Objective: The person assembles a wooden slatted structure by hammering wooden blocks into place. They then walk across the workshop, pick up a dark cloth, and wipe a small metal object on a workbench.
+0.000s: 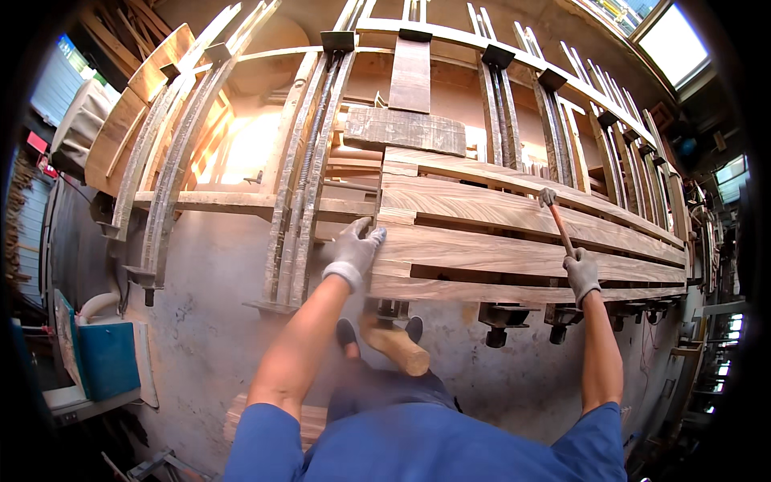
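Observation:
Several striped-grain wooden planks [474, 233] lie side by side on a clamp rack, with dark gaps between them and short blocks set between them at the left end. My left hand [353, 251], in a grey glove, rests at the left end of the planks with its fingers spread, holding nothing. My right hand [582, 275], also gloved, is wrapped round the handle of a hammer [562, 226]. The hammer's head is raised, appearing over the upper planks. A weathered board [405, 131] lies against the far edge of the planks, and a darker board [410, 76] stretches beyond it.
Long metal bar clamps [301, 185] run away from me on both sides. Screw ends [498, 325] stick out along the near edge. A round piece of wood [399, 350] juts out below the planks near my feet. A blue box-like machine part [111, 360] stands at left.

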`<move>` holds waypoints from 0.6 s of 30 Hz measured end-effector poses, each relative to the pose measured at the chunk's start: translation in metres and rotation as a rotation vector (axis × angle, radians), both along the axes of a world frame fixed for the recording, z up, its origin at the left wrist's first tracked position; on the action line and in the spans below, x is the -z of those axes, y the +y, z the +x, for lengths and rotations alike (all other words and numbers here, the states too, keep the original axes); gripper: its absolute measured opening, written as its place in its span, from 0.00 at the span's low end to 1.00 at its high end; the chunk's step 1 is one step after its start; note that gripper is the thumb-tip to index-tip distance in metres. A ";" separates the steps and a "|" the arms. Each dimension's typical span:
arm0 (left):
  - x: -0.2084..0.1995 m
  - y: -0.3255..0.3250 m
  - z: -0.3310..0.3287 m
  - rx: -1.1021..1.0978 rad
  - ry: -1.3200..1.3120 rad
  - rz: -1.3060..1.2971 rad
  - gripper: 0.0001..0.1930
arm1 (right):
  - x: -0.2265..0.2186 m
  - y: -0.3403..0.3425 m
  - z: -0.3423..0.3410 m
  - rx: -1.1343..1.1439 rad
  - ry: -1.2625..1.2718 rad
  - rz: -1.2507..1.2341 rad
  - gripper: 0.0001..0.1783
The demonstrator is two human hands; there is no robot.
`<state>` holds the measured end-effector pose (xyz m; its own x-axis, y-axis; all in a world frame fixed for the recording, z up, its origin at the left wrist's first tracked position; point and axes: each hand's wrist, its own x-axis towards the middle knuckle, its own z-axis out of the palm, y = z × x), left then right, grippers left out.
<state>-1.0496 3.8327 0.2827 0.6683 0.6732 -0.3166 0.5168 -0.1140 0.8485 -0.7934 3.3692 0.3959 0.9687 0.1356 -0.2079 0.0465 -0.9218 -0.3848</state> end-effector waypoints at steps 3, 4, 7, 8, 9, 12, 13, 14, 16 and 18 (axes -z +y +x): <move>-0.003 -0.005 -0.001 -0.024 -0.034 -0.111 0.29 | -0.024 0.037 -0.038 0.150 0.446 0.743 0.09; -0.005 -0.006 -0.001 -0.039 -0.064 -0.163 0.29 | -0.033 0.053 -0.054 0.128 0.516 0.882 0.09; -0.015 -0.010 -0.003 -0.052 -0.090 -0.233 0.28 | -0.043 0.114 -0.094 -0.056 0.582 0.920 0.12; -0.019 -0.010 -0.004 -0.037 -0.088 -0.221 0.28 | -0.043 0.132 -0.108 -0.032 0.549 0.825 0.15; -0.022 -0.009 -0.003 -0.020 -0.081 -0.225 0.28 | -0.042 0.148 -0.121 -0.042 0.517 0.755 0.17; -0.028 -0.006 -0.006 0.035 -0.056 -0.172 0.29 | -0.032 0.185 -0.154 -0.151 0.314 0.419 0.21; -0.028 -0.002 -0.006 0.049 -0.058 -0.162 0.30 | -0.026 0.196 -0.163 -0.212 0.218 0.276 0.22; -0.028 0.000 -0.007 0.069 -0.021 -0.103 0.31 | -0.023 0.204 -0.170 -0.297 0.129 0.226 0.21; -0.024 0.006 -0.006 0.097 -0.042 -0.181 0.33 | -0.016 0.218 -0.182 -0.375 0.026 0.088 0.19; -0.019 0.011 -0.006 0.113 -0.068 -0.240 0.35 | -0.010 0.230 -0.191 -0.402 -0.032 0.039 0.19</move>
<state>-1.0555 3.8442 0.3013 0.7601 0.5039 -0.4103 0.4536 0.0408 0.8903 -0.9847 3.5989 0.4056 0.8426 0.5123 -0.1659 0.4130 -0.8125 -0.4115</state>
